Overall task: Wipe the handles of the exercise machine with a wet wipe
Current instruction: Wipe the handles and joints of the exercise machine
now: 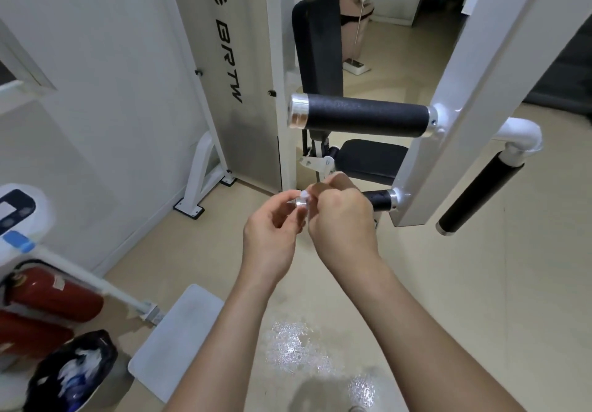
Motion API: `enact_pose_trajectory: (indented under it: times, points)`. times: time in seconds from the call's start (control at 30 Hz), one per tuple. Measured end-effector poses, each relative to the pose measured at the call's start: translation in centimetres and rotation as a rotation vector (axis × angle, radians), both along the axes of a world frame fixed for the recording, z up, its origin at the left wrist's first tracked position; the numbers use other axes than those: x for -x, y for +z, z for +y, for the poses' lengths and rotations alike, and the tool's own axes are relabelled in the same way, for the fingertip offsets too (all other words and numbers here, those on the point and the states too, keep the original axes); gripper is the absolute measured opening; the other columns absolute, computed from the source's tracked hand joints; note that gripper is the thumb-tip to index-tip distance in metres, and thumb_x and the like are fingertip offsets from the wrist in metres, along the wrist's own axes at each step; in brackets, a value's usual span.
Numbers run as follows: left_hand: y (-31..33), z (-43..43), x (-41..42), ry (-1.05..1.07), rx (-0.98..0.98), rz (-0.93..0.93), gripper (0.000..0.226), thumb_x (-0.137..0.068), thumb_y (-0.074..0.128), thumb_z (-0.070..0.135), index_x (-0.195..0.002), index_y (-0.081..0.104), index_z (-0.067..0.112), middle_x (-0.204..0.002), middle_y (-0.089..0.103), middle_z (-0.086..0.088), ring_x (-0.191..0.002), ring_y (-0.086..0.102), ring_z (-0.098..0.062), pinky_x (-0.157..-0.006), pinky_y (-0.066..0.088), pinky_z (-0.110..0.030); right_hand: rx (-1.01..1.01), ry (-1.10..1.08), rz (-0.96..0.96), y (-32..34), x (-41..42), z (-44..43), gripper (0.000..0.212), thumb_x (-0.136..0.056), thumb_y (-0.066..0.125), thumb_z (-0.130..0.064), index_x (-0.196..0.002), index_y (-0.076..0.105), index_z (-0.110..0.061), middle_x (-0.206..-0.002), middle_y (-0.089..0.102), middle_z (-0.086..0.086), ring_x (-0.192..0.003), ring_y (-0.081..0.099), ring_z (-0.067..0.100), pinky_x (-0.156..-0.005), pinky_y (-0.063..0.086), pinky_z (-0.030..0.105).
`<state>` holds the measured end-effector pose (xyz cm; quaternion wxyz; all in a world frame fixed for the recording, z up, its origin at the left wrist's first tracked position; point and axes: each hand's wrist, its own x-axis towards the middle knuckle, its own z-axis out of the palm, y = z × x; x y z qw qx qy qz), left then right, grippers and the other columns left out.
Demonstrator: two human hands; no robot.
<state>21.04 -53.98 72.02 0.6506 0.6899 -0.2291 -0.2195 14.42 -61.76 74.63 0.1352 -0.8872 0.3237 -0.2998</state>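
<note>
A white exercise machine frame point(455, 97) carries three black foam handles. The upper horizontal handle point(365, 115) is bare. A slanted handle point(480, 192) hangs at the right. My right hand point(342, 219) grips the lower short handle point(379, 199), covering most of it, with a scrap of white wet wipe point(304, 194) showing by its fingers. My left hand point(272, 229) is curled at the handle's silver end cap point(300, 202), fingertips pinching it; how much wipe it holds is hidden.
The machine's black seat point(371, 158) and back pad point(317, 43) stand behind the handles. A white weight-stack cover point(230, 69) rises at the left. Red fire extinguishers point(48, 296) and a black-lined bin point(73, 370) sit at the lower left. A wet patch point(294, 344) shines on the floor.
</note>
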Motion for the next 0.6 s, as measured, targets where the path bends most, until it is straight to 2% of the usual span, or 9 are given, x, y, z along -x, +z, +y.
enact_pose_trajectory:
  times: [0.07, 0.2, 0.3, 0.37, 0.43, 0.5, 0.6]
  points:
    - [-0.1, 0.0, -0.1, 0.02, -0.001, 0.007, 0.023, -0.09, 0.061, 0.005, -0.098, 0.069, 0.025, -0.086, 0.073, -0.001, -0.073, 0.064, -0.013, -0.084, 0.057, -0.043, 0.035, 0.0, -0.065, -0.9, 1.1, 0.9, 0.015, -0.062, 0.074, 0.004, -0.072, 0.07, -0.006, -0.072, 0.062, 0.014, -0.054, 0.059, 0.034, -0.048, 0.046, 0.029]
    - [-0.1, -0.5, -0.4, 0.028, -0.041, -0.008, 0.027, -0.091, 0.06, 0.008, -0.098, 0.067, 0.033, -0.087, 0.073, 0.001, -0.076, 0.066, -0.014, -0.085, 0.056, -0.041, 0.003, -0.038, -0.116, -1.2, 0.8, 1.0, 0.009, -0.068, 0.06, -0.005, -0.069, 0.068, -0.006, -0.07, 0.062, 0.013, -0.054, 0.057, 0.034, -0.048, 0.042, 0.028]
    - [0.0, -0.7, -0.5, 0.024, -0.045, -0.029, 0.025, -0.091, 0.059, 0.007, -0.102, 0.068, 0.029, -0.09, 0.073, 0.002, -0.085, 0.069, -0.017, -0.086, 0.056, -0.044, -0.002, -0.085, -0.129, -0.4, -0.9, -0.2, 0.006, -0.073, 0.066, -0.009, -0.072, 0.071, -0.006, -0.073, 0.062, 0.012, -0.051, 0.057, 0.032, -0.05, 0.037, 0.024]
    - [-0.2, -0.8, -0.4, 0.017, -0.049, -0.05, 0.025, -0.091, 0.058, 0.007, -0.102, 0.068, 0.027, -0.091, 0.072, 0.002, -0.085, 0.068, -0.018, -0.086, 0.055, -0.047, -0.011, -0.101, -0.135, -0.1, -1.4, -0.7, 0.009, -0.079, 0.069, -0.013, -0.074, 0.071, -0.005, -0.077, 0.062, 0.012, -0.052, 0.059, 0.032, -0.05, 0.041, 0.025]
    - [-0.2, -0.9, -0.2, 0.02, -0.06, -0.074, 0.028, -0.09, 0.058, 0.005, -0.1, 0.067, 0.029, -0.09, 0.071, 0.002, -0.083, 0.067, -0.019, -0.084, 0.056, -0.047, 0.032, -0.103, -0.097, -0.5, -0.9, -0.6, 0.006, -0.072, 0.075, -0.008, -0.076, 0.072, -0.005, -0.078, 0.063, 0.013, -0.053, 0.06, 0.033, -0.048, 0.044, 0.026]
    - [-0.2, -0.8, -0.1, 0.017, -0.074, -0.124, 0.032, -0.088, 0.059, 0.002, -0.098, 0.066, 0.032, -0.089, 0.07, 0.004, -0.081, 0.066, -0.018, -0.082, 0.056, -0.045, 0.07, -0.082, -0.05, -1.1, 0.0, 0.3, 0.017, -0.063, 0.078, -0.001, -0.079, 0.072, -0.004, -0.075, 0.063, 0.014, -0.051, 0.058, 0.033, -0.045, 0.043, 0.027]
    - [0.0, -0.6, 0.2, 0.006, -0.067, -0.151, 0.038, -0.087, 0.06, -0.003, -0.096, 0.068, 0.033, -0.089, 0.07, 0.009, -0.082, 0.067, -0.016, -0.079, 0.057, -0.039, 0.083, -0.062, -0.062, -0.9, 0.1, 0.1, 0.018, -0.062, 0.076, 0.0, -0.079, 0.073, -0.005, -0.073, 0.062, 0.014, -0.05, 0.058, 0.033, -0.045, 0.044, 0.028]
